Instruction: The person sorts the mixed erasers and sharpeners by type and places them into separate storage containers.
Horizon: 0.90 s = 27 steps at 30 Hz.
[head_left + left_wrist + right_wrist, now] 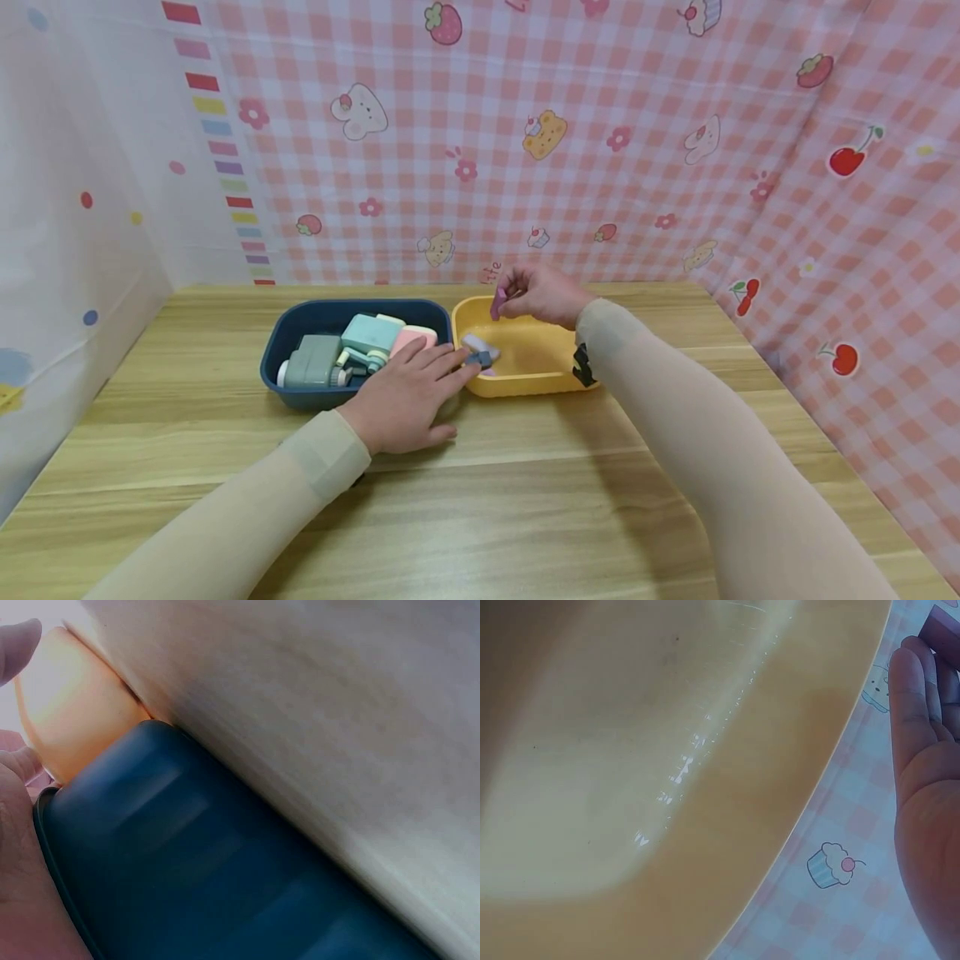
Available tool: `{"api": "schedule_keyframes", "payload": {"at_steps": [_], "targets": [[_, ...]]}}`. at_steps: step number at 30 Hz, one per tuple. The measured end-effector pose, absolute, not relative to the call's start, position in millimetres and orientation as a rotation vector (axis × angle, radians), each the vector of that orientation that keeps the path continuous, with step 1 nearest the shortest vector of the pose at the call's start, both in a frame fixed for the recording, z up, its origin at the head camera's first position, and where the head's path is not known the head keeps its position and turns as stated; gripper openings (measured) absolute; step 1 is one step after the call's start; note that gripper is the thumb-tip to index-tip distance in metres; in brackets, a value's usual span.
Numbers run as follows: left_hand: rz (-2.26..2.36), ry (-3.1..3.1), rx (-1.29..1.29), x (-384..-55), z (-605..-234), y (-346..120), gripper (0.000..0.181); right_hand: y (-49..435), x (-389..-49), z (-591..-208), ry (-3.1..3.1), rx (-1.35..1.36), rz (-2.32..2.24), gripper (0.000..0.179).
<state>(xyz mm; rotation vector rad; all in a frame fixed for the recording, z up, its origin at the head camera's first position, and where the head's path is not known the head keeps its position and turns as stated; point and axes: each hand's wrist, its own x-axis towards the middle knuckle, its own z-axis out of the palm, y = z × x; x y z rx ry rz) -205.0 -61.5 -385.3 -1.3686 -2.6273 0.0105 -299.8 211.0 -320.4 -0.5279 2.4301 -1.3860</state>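
Over the back of the yellow bin [536, 385], my right hand [546, 295] pinches a small purple block [498, 305] between thumb and fingers. In the right wrist view, part of the same purple block [942, 631] shows above the fingertips. My left hand [411, 398] lies palm down, fingers extended, across the front edge where the navy bin [302, 403] meets the yellow one. Its fingertips reach beside a few small grey and blue pieces [478, 358] at the yellow bin's left end. Whether they touch those pieces, I cannot tell.
Inside the navy bin lie a grey-green bottle-like item [315, 360], a teal box-shaped item [372, 335] and a pink item [414, 337], partly behind the left hand. The bins stand side by side on a wooden table [510, 517]. A checked cloth [480, 108] hangs behind.
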Motion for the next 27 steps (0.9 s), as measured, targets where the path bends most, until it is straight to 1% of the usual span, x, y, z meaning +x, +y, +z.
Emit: {"api": "schedule_keyframes", "payload": {"at_steps": [27], "targets": [[-0.005, -2.645, -1.369, -204.7, -384.2, -61.4, 0.089, 211.5, -299.1, -323.0, 2.445, -0.514, -1.311, 0.011]]}}
